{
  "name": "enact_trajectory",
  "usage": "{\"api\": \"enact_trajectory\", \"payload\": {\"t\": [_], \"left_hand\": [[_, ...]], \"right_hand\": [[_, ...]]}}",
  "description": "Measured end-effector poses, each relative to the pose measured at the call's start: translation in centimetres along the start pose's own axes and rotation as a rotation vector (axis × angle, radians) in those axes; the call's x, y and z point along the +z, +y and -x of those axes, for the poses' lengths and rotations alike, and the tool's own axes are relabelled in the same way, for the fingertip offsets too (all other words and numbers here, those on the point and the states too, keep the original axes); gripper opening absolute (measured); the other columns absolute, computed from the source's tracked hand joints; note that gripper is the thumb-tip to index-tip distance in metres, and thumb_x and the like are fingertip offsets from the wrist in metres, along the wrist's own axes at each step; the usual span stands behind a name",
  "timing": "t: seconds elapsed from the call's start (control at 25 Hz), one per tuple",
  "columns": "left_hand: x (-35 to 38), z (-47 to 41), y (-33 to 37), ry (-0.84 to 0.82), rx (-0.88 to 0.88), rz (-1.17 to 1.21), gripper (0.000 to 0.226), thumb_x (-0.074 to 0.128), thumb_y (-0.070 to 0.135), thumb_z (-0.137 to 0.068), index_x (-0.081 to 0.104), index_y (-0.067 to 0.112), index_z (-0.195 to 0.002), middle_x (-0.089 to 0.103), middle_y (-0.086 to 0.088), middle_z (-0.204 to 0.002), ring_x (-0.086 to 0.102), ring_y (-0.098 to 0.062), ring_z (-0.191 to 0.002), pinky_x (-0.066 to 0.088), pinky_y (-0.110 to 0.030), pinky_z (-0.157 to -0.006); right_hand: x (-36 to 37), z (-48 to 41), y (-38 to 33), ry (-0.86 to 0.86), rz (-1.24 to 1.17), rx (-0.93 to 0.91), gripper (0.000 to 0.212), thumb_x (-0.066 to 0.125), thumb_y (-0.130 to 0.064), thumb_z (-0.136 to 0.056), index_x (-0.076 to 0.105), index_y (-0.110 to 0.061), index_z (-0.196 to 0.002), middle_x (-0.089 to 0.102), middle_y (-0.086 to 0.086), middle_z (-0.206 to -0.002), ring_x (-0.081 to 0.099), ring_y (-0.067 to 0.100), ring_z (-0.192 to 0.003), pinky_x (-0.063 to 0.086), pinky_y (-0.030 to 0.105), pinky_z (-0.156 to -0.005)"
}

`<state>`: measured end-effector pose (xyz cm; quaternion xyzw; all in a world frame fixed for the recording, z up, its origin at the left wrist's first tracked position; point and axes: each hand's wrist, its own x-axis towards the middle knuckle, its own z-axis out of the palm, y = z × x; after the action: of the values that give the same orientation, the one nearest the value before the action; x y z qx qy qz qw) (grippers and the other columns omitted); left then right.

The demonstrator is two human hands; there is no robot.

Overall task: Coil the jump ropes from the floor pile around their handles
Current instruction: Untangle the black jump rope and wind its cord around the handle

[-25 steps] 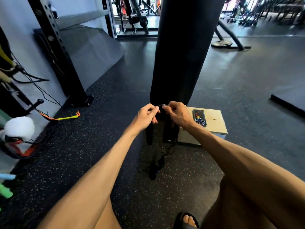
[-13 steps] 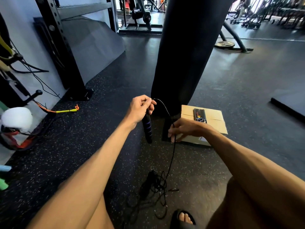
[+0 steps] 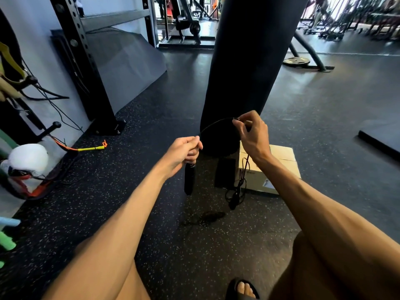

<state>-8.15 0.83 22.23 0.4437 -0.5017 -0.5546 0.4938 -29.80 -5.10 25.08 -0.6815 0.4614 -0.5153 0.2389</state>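
Observation:
My left hand (image 3: 184, 152) grips the top of a black jump-rope handle (image 3: 189, 180) that hangs straight down from the fist. A thin black rope (image 3: 216, 123) arcs from that handle up to my right hand (image 3: 253, 135), which pinches it between thumb and fingertips. From the right hand the rope drops past my wrist to a loose tangle with the second handle (image 3: 234, 197), which dangles just above the floor and casts a shadow below. Both hands are raised in front of the black punching bag.
A black punching bag (image 3: 244, 68) hangs right behind my hands. A cardboard box (image 3: 281, 167) sits on the floor under my right wrist. A rack post (image 3: 86, 68), a white boxing glove (image 3: 28, 161) and bands lie at the left. My sandalled foot (image 3: 242, 289) is at the bottom.
My right hand has risen from near the box to above the left hand, pulling the rope up. The tangle and second handle have lifted off the floor.

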Motion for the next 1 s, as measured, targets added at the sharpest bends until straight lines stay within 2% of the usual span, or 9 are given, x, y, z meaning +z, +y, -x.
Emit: {"api": "enact_trajectory", "payload": {"t": [0.12, 0.24, 0.36, 0.48, 0.56, 0.64, 0.8, 0.88, 1.0], "left_hand": [[0.1, 0.2, 1.4, -0.071, 0.041, 0.355, 0.028, 0.04, 0.017, -0.103, 0.053, 0.008, -0.079, 0.024, 0.006, -0.052, 0.021, -0.008, -0.045, 0.018, -0.023, -0.047], [0.3, 0.1, 1.9, -0.069, 0.1, 0.483, 0.027, 0.039, 0.014, -0.102, 0.052, 0.008, -0.08, 0.024, 0.005, -0.053, 0.019, -0.008, -0.047, 0.017, -0.025, -0.05], [1.0, 0.1, 2.0, -0.041, 0.118, 0.511, 0.026, 0.038, 0.014, -0.103, 0.053, 0.006, -0.083, 0.03, 0.004, -0.052, 0.024, -0.008, -0.048, 0.021, -0.023, -0.051], [1.2, -0.3, 2.0, 0.026, 0.154, 0.525, 0.026, 0.037, 0.013, -0.103, 0.057, 0.002, -0.089, 0.047, -0.002, -0.056, 0.043, -0.012, -0.051, 0.037, -0.023, -0.053], [1.1, -0.5, 1.9, 0.062, 0.188, 0.54, 0.027, 0.037, 0.013, -0.104, 0.06, 0.001, -0.095, 0.063, -0.007, -0.068, 0.061, -0.018, -0.065, 0.051, -0.026, -0.066], [0.8, -0.7, 1.9, 0.065, 0.215, 0.565, 0.028, 0.037, 0.014, -0.104, 0.062, 0.001, -0.101, 0.073, -0.012, -0.088, 0.07, -0.025, -0.088, 0.056, -0.031, -0.082], [0.6, -1.0, 1.5, 0.048, 0.254, 0.584, 0.029, 0.039, 0.014, -0.104, 0.058, -0.005, -0.114, 0.065, -0.027, -0.117, 0.061, -0.038, -0.116, 0.051, -0.039, -0.098], [0.6, -1.1, 1.4, 0.078, 0.269, 0.569, 0.03, 0.04, 0.013, -0.104, 0.055, -0.008, -0.118, 0.061, -0.031, -0.123, 0.059, -0.04, -0.118, 0.048, -0.044, -0.103], [0.4, -1.3, 1.2, 0.193, 0.326, 0.405, 0.029, 0.043, 0.013, -0.103, 0.057, -0.009, -0.115, 0.064, -0.031, -0.116, 0.064, -0.039, -0.112, 0.05, -0.045, -0.1]], "right_hand": [[-0.1, 0.2, -0.1, -0.007, 0.005, 0.032, 0.022, 0.066, -0.026, -0.093, 0.05, -0.013, -0.097, 0.061, 0.001, -0.082, 0.061, 0.013, -0.073, 0.053, 0.021, -0.058], [0.0, 0.9, 1.0, -0.193, 0.114, 0.107, 0.02, 0.066, -0.026, -0.092, 0.051, -0.014, -0.096, 0.063, 0.002, -0.082, 0.063, 0.015, -0.072, 0.053, 0.025, -0.058], [0.6, 1.9, 2.9, -0.425, 0.231, 0.181, 0.016, 0.063, -0.017, -0.094, 0.048, -0.014, -0.094, 0.07, 0.006, -0.077, 0.071, 0.018, -0.071, 0.059, 0.038, -0.065], [1.1, 2.4, 3.6, -0.509, 0.208, 0.222, 0.017, 0.062, -0.014, -0.094, 0.046, -0.014, -0.09, 0.072, 0.007, -0.074, 0.073, 0.015, -0.067, 0.057, 0.032, -0.062], [1.7, 2.6, 3.6, -0.535, 0.167, 0.253, 0.018, 0.064, -0.015, -0.093, 0.046, -0.014, -0.089, 0.073, 0.01, -0.075, 0.073, 0.018, -0.066, 0.059, 0.03, -0.059], [2.4, 2.8, 3.6, -0.574, 0.167, 0.276, 0.018, 0.066, -0.016, -0.092, 0.048, -0.013, -0.089, 0.074, 0.011, -0.076, 0.074, 0.02, -0.067, 0.059, 0.029, -0.058], [3.4, 3.8, 3.4, -0.682, 0.263, 0.255, 0.012, 0.064, -0.012, -0.093, 0.055, -0.004, -0.092, 0.074, 0.011, -0.079, 0.072, 0.019, -0.072, 0.059, 0.032, -0.065], [3.9, 4.0, 2.7, -0.695, 0.249, 0.215, 0.012, 0.06, -0.008, -0.095, 0.055, 0.002, -0.094, 0.073, 0.017, -0.077, 0.071, 0.024, -0.068, 0.057, 0.033, -0.062], [4.4, 3.9, 1.4, -0.717, 0.26, 0.142, 0.008, 0.053, -0.008, -0.098, 0.053, -0.004, -0.092, 0.068, 0.012, -0.073, 0.065, 0.017, -0.058, 0.054, 0.028, -0.054]]}}
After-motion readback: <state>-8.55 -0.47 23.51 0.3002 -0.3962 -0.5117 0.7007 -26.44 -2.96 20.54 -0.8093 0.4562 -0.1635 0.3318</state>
